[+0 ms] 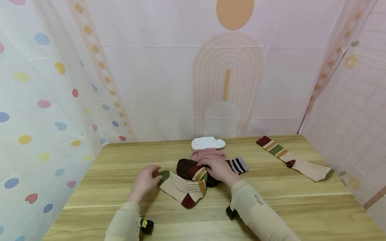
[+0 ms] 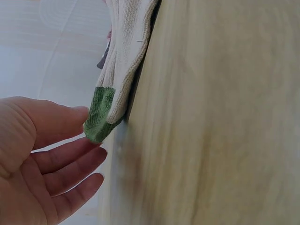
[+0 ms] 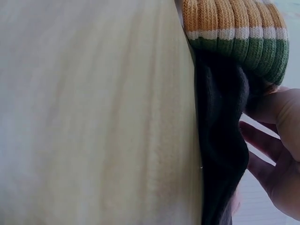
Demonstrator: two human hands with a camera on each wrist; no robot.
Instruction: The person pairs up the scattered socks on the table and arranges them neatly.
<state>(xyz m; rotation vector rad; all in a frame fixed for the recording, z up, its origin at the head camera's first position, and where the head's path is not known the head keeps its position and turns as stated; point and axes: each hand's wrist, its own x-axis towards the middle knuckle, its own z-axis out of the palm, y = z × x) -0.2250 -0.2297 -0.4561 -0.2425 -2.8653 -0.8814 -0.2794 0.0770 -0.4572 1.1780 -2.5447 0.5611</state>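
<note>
A cream ribbed sock [image 1: 181,187] with a green toe, dark red heel and striped cuff lies at the table's middle, its cuff bent over a dark sock [image 1: 184,167]. My left hand [image 1: 144,182] pinches the green toe [image 2: 99,112] between thumb and forefinger. In the left wrist view its other fingers are loosely bent. My right hand [image 1: 218,169] pinches the cuff [image 3: 236,37] near its dark red end, above the dark sock; in the right wrist view the thumb tip is hidden.
Behind the hands lie a pink sock [image 1: 208,154] and a white low-cut sock [image 1: 208,143]. A grey-and-black striped sock end [image 1: 238,165] sticks out right of my right hand. A matching cream sock [image 1: 307,166] lies flat at the table's right. Patterned cloth [image 1: 156,83] hangs behind the table.
</note>
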